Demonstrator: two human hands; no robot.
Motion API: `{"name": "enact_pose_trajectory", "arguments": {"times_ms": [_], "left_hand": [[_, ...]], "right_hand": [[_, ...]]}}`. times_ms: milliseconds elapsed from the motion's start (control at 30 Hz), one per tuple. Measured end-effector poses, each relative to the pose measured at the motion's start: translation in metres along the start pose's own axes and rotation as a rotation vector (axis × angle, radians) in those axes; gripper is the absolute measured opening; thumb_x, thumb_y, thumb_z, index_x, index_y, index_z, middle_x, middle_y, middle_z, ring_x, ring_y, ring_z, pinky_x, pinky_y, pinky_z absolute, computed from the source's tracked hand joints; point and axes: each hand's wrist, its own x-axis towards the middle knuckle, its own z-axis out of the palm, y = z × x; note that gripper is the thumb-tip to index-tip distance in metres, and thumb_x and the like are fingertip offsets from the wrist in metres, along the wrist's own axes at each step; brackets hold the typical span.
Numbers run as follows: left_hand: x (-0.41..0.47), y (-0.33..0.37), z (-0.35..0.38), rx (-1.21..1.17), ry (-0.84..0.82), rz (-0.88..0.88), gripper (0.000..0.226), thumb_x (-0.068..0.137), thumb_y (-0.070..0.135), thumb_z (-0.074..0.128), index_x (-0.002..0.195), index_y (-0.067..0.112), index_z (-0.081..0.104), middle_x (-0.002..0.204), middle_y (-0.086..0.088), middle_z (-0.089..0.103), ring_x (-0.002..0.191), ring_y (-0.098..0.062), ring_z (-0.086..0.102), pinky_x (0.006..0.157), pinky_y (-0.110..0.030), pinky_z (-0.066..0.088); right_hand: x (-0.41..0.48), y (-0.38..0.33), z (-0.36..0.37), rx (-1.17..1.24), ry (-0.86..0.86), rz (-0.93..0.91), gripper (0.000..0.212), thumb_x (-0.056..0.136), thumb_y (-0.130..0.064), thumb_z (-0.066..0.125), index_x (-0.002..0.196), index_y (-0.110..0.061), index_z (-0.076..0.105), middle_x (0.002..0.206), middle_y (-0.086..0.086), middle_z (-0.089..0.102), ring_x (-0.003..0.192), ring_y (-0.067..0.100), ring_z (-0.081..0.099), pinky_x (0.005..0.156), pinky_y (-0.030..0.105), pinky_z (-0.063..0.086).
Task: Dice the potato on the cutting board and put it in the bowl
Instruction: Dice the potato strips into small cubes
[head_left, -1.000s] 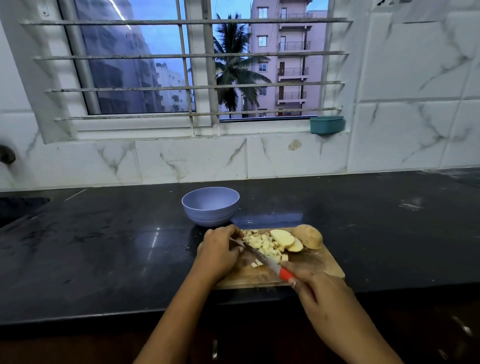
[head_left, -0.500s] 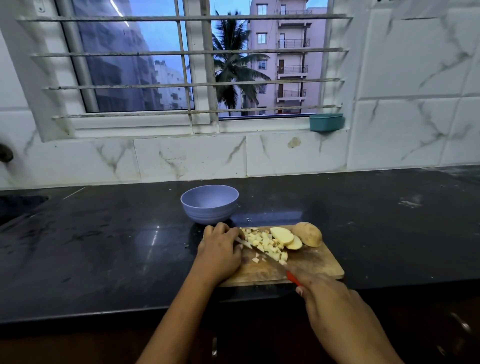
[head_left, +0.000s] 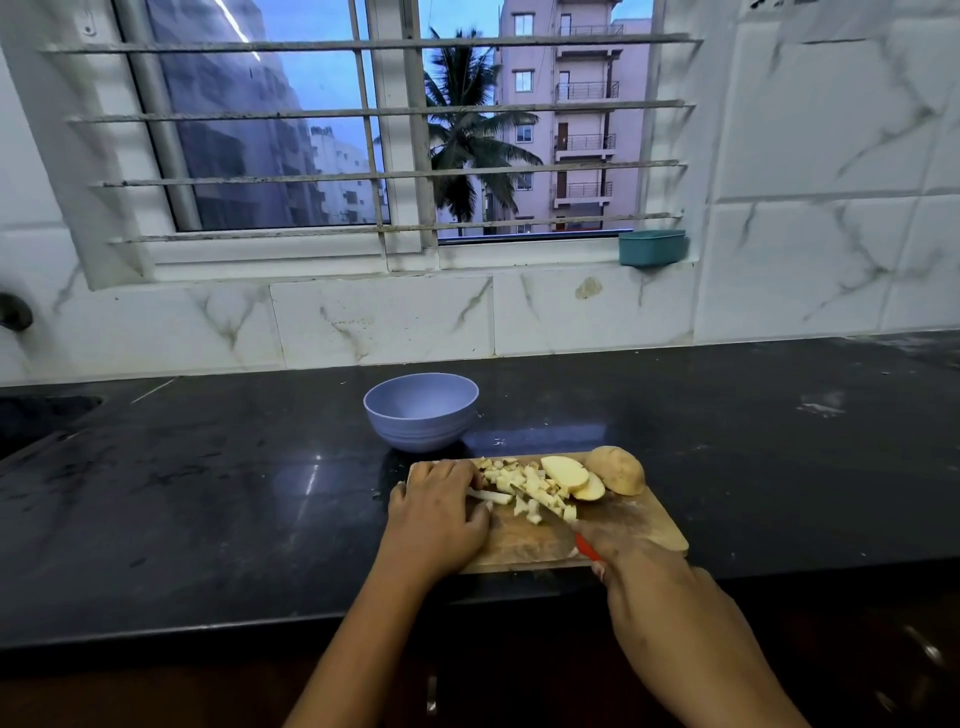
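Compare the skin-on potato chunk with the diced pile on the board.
The potato chunk is one large rounded piece; the diced pile is many small bits. The chunk shows brown skin; the pile shows pale cut flesh. The chunk sits at the board's far right corner; the pile lies beside the left hand. Both rest on the cutting board.

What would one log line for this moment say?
step: dicing | left hand: holds potato strip | right hand: grips knife | bowl: looks empty
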Motion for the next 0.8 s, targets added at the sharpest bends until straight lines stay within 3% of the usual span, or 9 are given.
{"name": "enact_pose_trajectory", "arguments": {"times_ms": [167, 267, 433, 633, 800], "left_hand": [[-0.006, -0.001, 0.000, -0.030, 0.071, 0.055, 0.018, 0.088, 0.038, 0.050, 0.102, 0.027, 0.049, 0.113, 0.013, 0.052, 0.112, -0.013, 0.038, 0.100, -0.038, 0.033], [-0.008, -0.004, -0.001, -0.157, 0.086, 0.090, 0.011, 0.086, 0.034, 0.055, 0.094, 0.028, 0.051, 0.093, 0.015, 0.055, 0.096, -0.010, 0.045, 0.089, -0.033, 0.041], [-0.012, -0.007, -0.004, -0.265, 0.080, 0.141, 0.005, 0.083, 0.031, 0.063, 0.086, 0.029, 0.060, 0.079, 0.017, 0.058, 0.084, -0.002, 0.047, 0.069, -0.012, 0.035], [-0.016, -0.013, -0.005, -0.305, 0.070, 0.181, 0.007, 0.082, 0.030, 0.065, 0.083, 0.035, 0.061, 0.077, 0.019, 0.060, 0.085, -0.003, 0.050, 0.077, -0.008, 0.034], [-0.016, -0.013, -0.006, -0.323, 0.067, 0.181, 0.013, 0.081, 0.026, 0.065, 0.081, 0.038, 0.060, 0.076, 0.020, 0.060, 0.086, -0.002, 0.050, 0.079, -0.009, 0.035]], "right_hand": [[-0.003, -0.006, 0.001, 0.075, -0.004, -0.017, 0.045, 0.103, -0.034, 0.030, 0.142, -0.055, 0.023, 0.130, -0.015, 0.052, 0.109, 0.010, 0.057, 0.083, 0.025, 0.047], [0.000, -0.008, 0.007, 0.034, 0.015, -0.016, 0.048, 0.104, -0.032, 0.029, 0.144, -0.054, 0.016, 0.131, -0.014, 0.050, 0.106, 0.011, 0.058, 0.081, 0.026, 0.048], [0.011, -0.008, 0.019, -0.008, 0.019, -0.041, 0.052, 0.103, -0.027, 0.030, 0.149, -0.046, 0.014, 0.128, -0.013, 0.051, 0.107, 0.011, 0.056, 0.081, 0.028, 0.049], [0.019, -0.020, 0.024, -0.134, -0.043, -0.063, 0.060, 0.102, -0.015, 0.034, 0.151, -0.039, 0.010, 0.130, -0.005, 0.048, 0.111, 0.017, 0.052, 0.071, 0.027, 0.035], [0.024, -0.027, 0.023, -0.215, -0.092, -0.075, 0.068, 0.099, -0.010, 0.039, 0.152, -0.035, 0.005, 0.130, -0.002, 0.045, 0.111, 0.019, 0.052, 0.071, 0.028, 0.035]]}}
